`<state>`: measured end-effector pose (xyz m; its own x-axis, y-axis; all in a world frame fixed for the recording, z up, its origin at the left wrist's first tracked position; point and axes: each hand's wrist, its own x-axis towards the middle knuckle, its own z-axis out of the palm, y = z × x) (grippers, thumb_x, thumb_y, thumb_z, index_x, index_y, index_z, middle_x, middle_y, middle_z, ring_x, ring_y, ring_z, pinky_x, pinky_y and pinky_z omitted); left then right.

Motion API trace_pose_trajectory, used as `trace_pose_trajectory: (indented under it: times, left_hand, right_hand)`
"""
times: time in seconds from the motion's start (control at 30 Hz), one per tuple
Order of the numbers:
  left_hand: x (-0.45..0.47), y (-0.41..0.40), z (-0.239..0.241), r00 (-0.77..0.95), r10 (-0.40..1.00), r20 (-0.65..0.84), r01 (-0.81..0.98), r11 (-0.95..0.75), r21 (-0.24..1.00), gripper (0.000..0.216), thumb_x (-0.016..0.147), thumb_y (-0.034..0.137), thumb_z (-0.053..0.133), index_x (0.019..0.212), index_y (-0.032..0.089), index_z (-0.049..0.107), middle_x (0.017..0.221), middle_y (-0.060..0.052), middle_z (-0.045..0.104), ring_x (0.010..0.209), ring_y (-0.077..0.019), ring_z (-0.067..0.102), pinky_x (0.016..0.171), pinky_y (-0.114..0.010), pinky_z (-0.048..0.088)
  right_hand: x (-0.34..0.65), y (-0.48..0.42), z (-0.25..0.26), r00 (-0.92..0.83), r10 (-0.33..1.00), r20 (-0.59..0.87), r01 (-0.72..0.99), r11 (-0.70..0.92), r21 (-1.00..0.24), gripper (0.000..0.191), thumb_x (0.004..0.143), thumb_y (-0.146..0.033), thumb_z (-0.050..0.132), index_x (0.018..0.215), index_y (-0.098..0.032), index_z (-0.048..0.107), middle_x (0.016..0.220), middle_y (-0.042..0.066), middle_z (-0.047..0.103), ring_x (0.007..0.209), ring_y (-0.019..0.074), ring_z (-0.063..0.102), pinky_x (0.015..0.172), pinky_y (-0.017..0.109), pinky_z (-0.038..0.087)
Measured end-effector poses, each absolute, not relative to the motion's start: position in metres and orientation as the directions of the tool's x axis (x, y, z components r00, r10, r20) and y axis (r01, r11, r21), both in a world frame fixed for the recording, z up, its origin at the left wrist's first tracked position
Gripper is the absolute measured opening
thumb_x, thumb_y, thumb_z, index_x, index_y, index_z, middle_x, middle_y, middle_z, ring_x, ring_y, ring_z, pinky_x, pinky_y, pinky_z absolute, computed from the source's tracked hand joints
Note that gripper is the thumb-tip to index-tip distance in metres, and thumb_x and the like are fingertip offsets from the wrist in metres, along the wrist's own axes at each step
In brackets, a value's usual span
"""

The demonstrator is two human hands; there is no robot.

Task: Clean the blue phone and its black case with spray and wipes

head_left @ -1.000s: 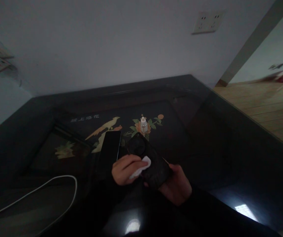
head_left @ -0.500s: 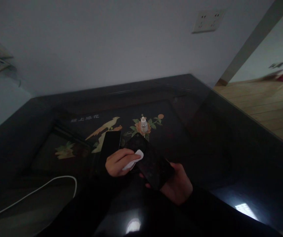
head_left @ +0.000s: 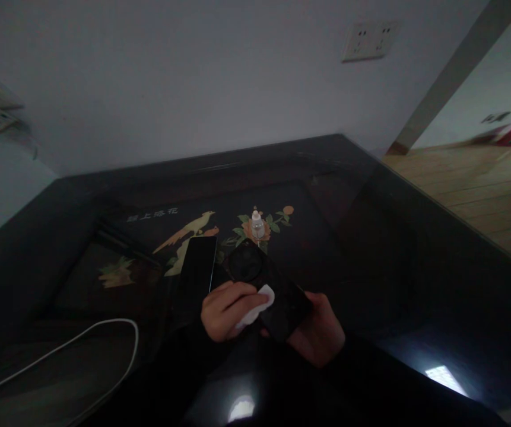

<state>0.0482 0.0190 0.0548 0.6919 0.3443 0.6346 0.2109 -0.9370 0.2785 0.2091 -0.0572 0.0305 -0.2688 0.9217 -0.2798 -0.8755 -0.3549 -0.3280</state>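
Note:
My right hand [head_left: 317,329] grips the near end of a black phone [head_left: 266,284], held back side up with its round camera ring facing away from me. My left hand [head_left: 228,308] pinches a small white wipe [head_left: 257,302] and presses it against the phone's back. Beyond the phone a small clear bottle with a white cap [head_left: 257,224] stands upright on the dark table [head_left: 371,249]. A second black phone [head_left: 199,264] lies flat just left of my hands.
The table is dark and glossy with a painted bird and flowers under glass. A white cable [head_left: 72,344] curves across its near left. Wall sockets [head_left: 366,40] sit on the white wall behind. Wooden floor opens at the right.
My left hand with the wipe slid left and back right across the phone's back. The phone tilted slightly in my right hand.

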Motion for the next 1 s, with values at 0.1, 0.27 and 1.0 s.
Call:
trace_pose_trajectory:
  times: [0.1, 0.27, 1.0]
  left_hand:
    - [0.046, 0.023, 0.049, 0.675, 0.348, 0.651, 0.205, -0.936, 0.287, 0.019, 0.082, 0.023, 0.048, 0.095, 0.016, 0.061, 0.076, -0.003, 0.060, 0.065, -0.0083, 0.055, 0.056, -0.018, 0.043]
    - [0.037, 0.029, 0.045, 0.663, 0.354, 0.660, 0.256, -0.935, 0.244, 0.019, 0.082, 0.020, 0.048, 0.095, 0.017, 0.061, 0.079, -0.004, 0.061, 0.066, -0.0080, 0.057, 0.058, -0.017, 0.045]
    - [-0.001, 0.089, 0.035, 0.637, 0.454, 0.623, 0.424, -0.881, 0.208, 0.015, 0.072, 0.017, 0.058, 0.086, 0.013, 0.065, 0.074, -0.004, 0.068, 0.065, -0.0102, 0.062, 0.061, -0.017, 0.052]
  right_hand:
    - [0.212, -0.057, 0.031, -0.267, 0.924, -0.274, -0.893, -0.345, -0.291, 0.035, 0.075, -0.037, 0.040, 0.102, -0.019, 0.052, 0.102, 0.006, 0.062, 0.087, 0.0217, 0.058, 0.070, 0.041, 0.046]
    - [0.215, -0.056, 0.034, -0.280, 0.919, -0.278, -0.871, -0.365, -0.328, 0.040, 0.074, -0.040, 0.041, 0.106, -0.020, 0.051, 0.101, 0.008, 0.063, 0.084, 0.0229, 0.060, 0.070, 0.040, 0.045]
    - [0.212, -0.056, 0.035, -0.294, 0.907, -0.303, -0.847, -0.394, -0.357, 0.043, 0.072, -0.042, 0.046, 0.107, -0.018, 0.051, 0.106, 0.013, 0.062, 0.090, 0.0293, 0.060, 0.071, 0.042, 0.044]
